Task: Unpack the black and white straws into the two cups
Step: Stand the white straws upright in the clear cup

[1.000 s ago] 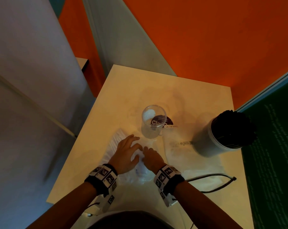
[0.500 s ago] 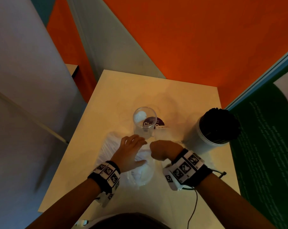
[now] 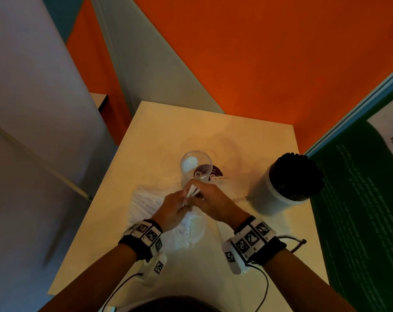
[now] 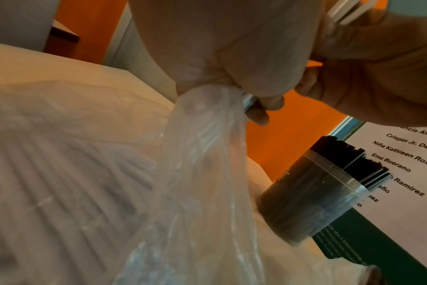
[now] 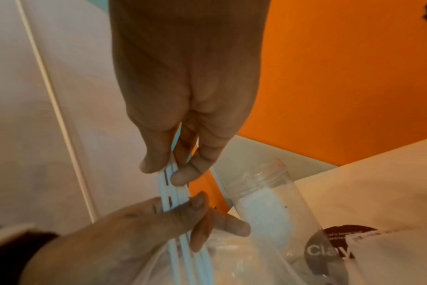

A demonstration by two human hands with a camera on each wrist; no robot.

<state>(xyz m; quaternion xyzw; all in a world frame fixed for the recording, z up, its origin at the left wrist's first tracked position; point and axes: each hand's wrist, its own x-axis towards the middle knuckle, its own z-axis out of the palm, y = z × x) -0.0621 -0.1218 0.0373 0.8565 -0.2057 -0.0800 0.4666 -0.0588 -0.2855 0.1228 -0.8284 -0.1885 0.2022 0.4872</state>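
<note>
Apparently to free them, the right hand [image 5: 183, 119] pinches a few white straws [image 5: 176, 194] just above the left hand [image 5: 124, 229], whose curled fingers grip the plastic bag [image 4: 197, 173] neck, beside the empty cup [image 3: 196, 168].

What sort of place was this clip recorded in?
Probably an office or school common area, not a home: bright orange wall, a green printed poster listing names, and a small plain table in a corner, bearing a cup of black straws.
</note>
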